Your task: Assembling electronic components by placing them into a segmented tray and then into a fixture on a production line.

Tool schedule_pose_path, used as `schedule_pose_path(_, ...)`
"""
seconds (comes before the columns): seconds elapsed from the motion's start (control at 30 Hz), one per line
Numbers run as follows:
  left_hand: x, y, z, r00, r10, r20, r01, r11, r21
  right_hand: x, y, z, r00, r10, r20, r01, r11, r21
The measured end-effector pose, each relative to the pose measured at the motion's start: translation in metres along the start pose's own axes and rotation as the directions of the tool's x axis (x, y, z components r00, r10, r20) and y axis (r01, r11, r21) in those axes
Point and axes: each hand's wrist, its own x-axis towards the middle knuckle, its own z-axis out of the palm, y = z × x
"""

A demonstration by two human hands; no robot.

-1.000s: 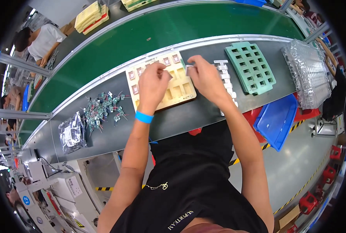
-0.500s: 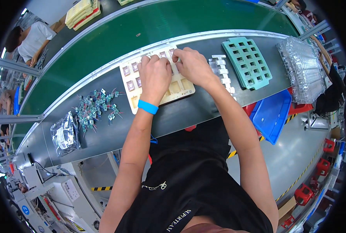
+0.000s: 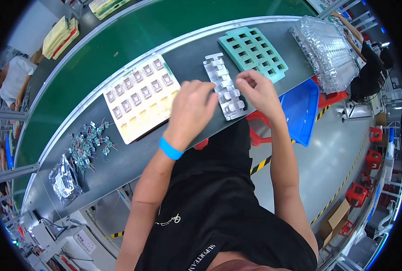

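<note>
A silver metal jig [image 3: 226, 86] with a row of white clips or clamps lies between my hands on the dark bench. My left hand [image 3: 191, 110], a blue band on its wrist, is beside the jig's left edge, thumb apart from the fingers and nothing seen between them. On the other side is my right hand [image 3: 260, 94], its fingers loosely curled with a gap at the thumb; I see nothing held. Left of them a cream tray [image 3: 142, 128] has two rows of pockets filled with small brownish parts [image 3: 146, 92]; its nearest row of pockets holds none.
A teal tray [image 3: 254, 50] with square holes lies behind my right hand. Farther right are stacked clear plastic trays [image 3: 323, 49] and a blue bin [image 3: 300, 115]. Small wired circuit boards [image 3: 89, 143] and a silver bag [image 3: 65, 180] lie at left. A green conveyor [image 3: 165, 25] runs behind.
Both hands have left the cream tray and moved to either side of the metal jig. The view has shifted right, so the bench things appear farther left.
</note>
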Motion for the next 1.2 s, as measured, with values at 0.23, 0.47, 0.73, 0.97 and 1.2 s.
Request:
schedule_pose_path(0.23,0.001,-0.005,0.052,0.977,-0.148,0.151,0.166,0.979,-0.114,-0.004,0.027,0.006,0.977,0.094,0.193,-0.105,0.993,0.046)
schedule_pose_path(0.47,-0.007,0.001,0.034,0.983,-0.166,0.073,0.172,0.982,-0.075,0.001,0.01,-0.007,0.996,0.036,-0.077,-0.031,0.997,0.068)
schedule_pose_path(0.73,-0.063,-0.021,-0.085,0.903,-0.327,-0.279,0.328,0.944,-0.045,0.009,-0.066,0.095,0.956,-0.258,0.139,0.212,0.936,0.28)
schedule_pose_path(0.97,-0.112,-0.075,-0.118,0.839,-0.325,-0.435,0.429,0.888,0.163,0.003,-0.109,0.181,0.737,-0.58,0.347,0.565,0.81,0.156)
schedule_pose_path(1.2,-0.113,-0.084,-0.104,0.82,-0.263,-0.508,0.418,0.881,0.219,-0.002,-0.114,0.209,0.702,-0.587,0.403,0.632,0.775,0.028)
